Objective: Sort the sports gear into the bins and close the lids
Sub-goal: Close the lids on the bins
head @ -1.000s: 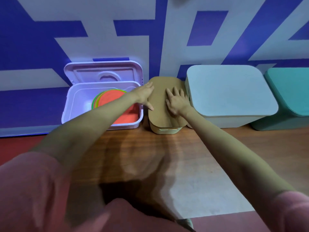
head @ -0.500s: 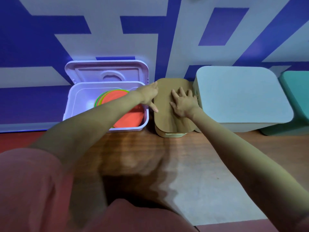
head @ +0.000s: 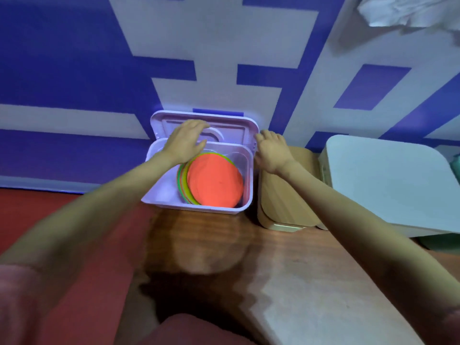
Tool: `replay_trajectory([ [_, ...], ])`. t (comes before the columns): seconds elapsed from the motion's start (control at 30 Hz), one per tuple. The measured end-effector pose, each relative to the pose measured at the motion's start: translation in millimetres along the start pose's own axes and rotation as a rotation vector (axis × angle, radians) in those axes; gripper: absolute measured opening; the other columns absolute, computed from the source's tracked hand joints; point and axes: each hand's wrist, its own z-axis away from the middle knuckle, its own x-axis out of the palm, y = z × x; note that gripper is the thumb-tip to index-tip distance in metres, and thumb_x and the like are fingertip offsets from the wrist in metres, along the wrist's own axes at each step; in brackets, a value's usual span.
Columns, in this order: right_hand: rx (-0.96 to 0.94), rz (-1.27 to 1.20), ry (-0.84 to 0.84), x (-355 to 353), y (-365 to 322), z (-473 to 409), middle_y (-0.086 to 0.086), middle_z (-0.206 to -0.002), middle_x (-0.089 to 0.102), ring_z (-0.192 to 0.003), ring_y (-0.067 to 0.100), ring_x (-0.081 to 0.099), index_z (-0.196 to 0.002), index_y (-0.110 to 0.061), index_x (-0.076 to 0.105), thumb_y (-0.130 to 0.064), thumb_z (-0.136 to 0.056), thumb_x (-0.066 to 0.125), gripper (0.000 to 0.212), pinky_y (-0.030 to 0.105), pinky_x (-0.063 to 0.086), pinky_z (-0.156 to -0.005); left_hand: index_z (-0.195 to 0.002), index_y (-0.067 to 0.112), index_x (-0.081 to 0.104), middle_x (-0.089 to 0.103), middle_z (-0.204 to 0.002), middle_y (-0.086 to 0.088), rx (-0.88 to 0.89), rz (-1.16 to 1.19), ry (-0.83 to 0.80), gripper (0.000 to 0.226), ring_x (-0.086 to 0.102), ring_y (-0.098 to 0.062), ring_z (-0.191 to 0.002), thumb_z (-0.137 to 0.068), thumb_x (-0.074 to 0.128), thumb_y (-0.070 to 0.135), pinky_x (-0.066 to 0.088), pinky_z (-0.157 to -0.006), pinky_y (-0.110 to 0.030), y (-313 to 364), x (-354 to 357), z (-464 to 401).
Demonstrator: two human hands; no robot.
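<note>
A lilac bin point(head: 199, 204) stands against the wall with its hinged lid point(head: 231, 130) upright behind it. Inside lies a stack of flat round discs point(head: 214, 181), orange on top with green and yellow edges showing. My left hand point(head: 185, 143) lies with spread fingers on the inner face of the lid. My right hand point(head: 271, 150) is at the lid's right edge, fingers reaching to it; whether they curl round it is unclear. A tan bin point(head: 286, 202) with its lid down sits just right of the lilac one.
A pale blue-grey bin point(head: 388, 183) with a closed lid stands right of the tan one, and a teal bin point(head: 456, 165) peeks in at the far right. All stand on a wooden floor point(head: 273, 270) by a blue and white wall; red flooring lies left.
Both hands left the tan bin's lid and moved left to the lilac bin's raised lid. The camera swung left and closer.
</note>
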Motion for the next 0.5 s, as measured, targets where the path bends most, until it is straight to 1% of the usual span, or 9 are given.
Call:
replay_trajectory([
  [0.07, -0.037, 0.007, 0.073, -6.8, -11.0, -18.1, 0.02, -0.121, 0.05, -0.111, 0.039, 0.048, -0.128, 0.0, 0.046, -0.012, -0.08, 0.053, 0.05, 0.043, 0.033, -0.093, -0.121, 0.0, 0.057, 0.06, -0.122, -0.019, -0.056, -0.04, 0.045, 0.036, 0.054, -0.038, -0.114, -0.087, 0.056, 0.009, 0.042, -0.097, -0.046, -21.3, -17.4, 1.2],
  [0.13, -0.057, 0.017, 0.136, -13.0, -19.9, -34.5, 0.022, -0.124, 0.049, -0.112, 0.04, 0.047, -0.131, 0.001, 0.044, -0.005, -0.079, 0.051, 0.053, 0.043, 0.033, -0.094, -0.121, -0.002, 0.057, 0.061, -0.118, -0.022, -0.081, -0.09, 0.074, 0.034, 0.055, -0.04, -0.11, -0.088, 0.053, 0.007, 0.043, -0.094, -0.048, -38.0, -30.3, -0.7],
  [0.2, -0.073, 0.041, 0.168, -15.9, -27.0, -48.5, 0.021, -0.123, 0.05, -0.111, 0.039, 0.047, -0.13, 0.0, 0.045, 0.0, -0.081, 0.047, 0.049, 0.041, 0.032, -0.093, -0.122, -0.003, 0.057, 0.06, -0.12, -0.023, -0.106, -0.139, 0.062, 0.033, 0.054, -0.041, -0.111, -0.091, 0.052, 0.006, 0.041, -0.094, -0.048, -50.2, -39.4, -5.9],
  [0.27, -0.072, 0.094, 0.16, -17.4, -31.9, -60.0, 0.019, -0.115, 0.054, -0.105, 0.038, 0.049, -0.124, -0.001, 0.048, 0.003, -0.082, 0.045, 0.042, 0.039, 0.032, -0.088, -0.121, -0.004, 0.056, 0.06, -0.12, -0.024, -0.108, -0.176, 0.038, 0.031, 0.053, -0.041, -0.111, -0.092, 0.051, 0.007, 0.041, -0.093, -0.048, -59.2, -43.9, -12.1],
  [0.33, -0.066, 0.144, 0.19, -17.2, -36.7, -67.1, 0.018, -0.102, 0.057, -0.094, 0.037, 0.051, -0.11, -0.001, 0.055, 0.007, -0.078, 0.052, 0.034, 0.039, 0.034, -0.079, -0.119, -0.004, 0.057, 0.061, -0.115, -0.025, -0.098, -0.195, 0.018, 0.029, 0.055, -0.041, -0.106, -0.092, 0.051, 0.006, 0.043, -0.088, -0.048, -66.2, -43.1, -18.0],
  [0.37, -0.075, 0.184, 0.199, -17.2, -39.3, -69.0, 0.017, -0.091, 0.058, -0.084, 0.035, 0.054, -0.097, -0.001, 0.059, 0.009, -0.069, 0.061, 0.03, 0.038, 0.037, -0.071, -0.118, -0.003, 0.057, 0.061, -0.113, -0.024, -0.1, -0.204, 0.005, 0.028, 0.055, -0.041, -0.104, -0.092, 0.049, 0.005, 0.044, -0.085, -0.049, -68.3, -41.5, -20.2],
  [0.4, -0.083, 0.216, 0.213, -16.5, -41.4, -70.5, 0.015, -0.079, 0.057, -0.071, 0.033, 0.054, -0.083, -0.002, 0.06, 0.01, -0.057, 0.07, 0.031, 0.033, 0.038, -0.061, -0.117, -0.002, 0.056, 0.061, -0.11, -0.024, -0.105, -0.216, -0.01, 0.027, 0.054, -0.041, -0.102, -0.092, 0.048, 0.005, 0.044, -0.083, -0.049, -69.4, -39.7, -22.0],
  [0.43, -0.104, 0.241, 0.233, -15.4, -42.7, -71.6, 0.012, -0.069, 0.054, -0.062, 0.03, 0.053, -0.071, -0.004, 0.058, 0.011, -0.045, 0.076, 0.034, 0.029, 0.035, -0.054, -0.115, -0.002, 0.056, 0.059, -0.109, -0.023, -0.107, -0.228, -0.026, 0.025, 0.053, -0.041, -0.1, -0.093, 0.046, 0.005, 0.044, -0.082, -0.049, -69.6, -37.6, -22.9],
  [0.5, -0.124, 0.235, 0.227, -11.4, -41.8, -74.0, 0.011, -0.062, 0.05, -0.055, 0.028, 0.05, -0.058, -0.005, 0.053, 0.012, -0.034, 0.077, 0.038, 0.027, 0.025, -0.05, -0.111, -0.003, 0.056, 0.054, -0.107, -0.023, -0.096, -0.258, -0.045, 0.021, 0.05, -0.04, -0.098, -0.095, 0.047, 0.006, 0.042, -0.079, -0.049, -68.2, -33.7, -23.4],
])
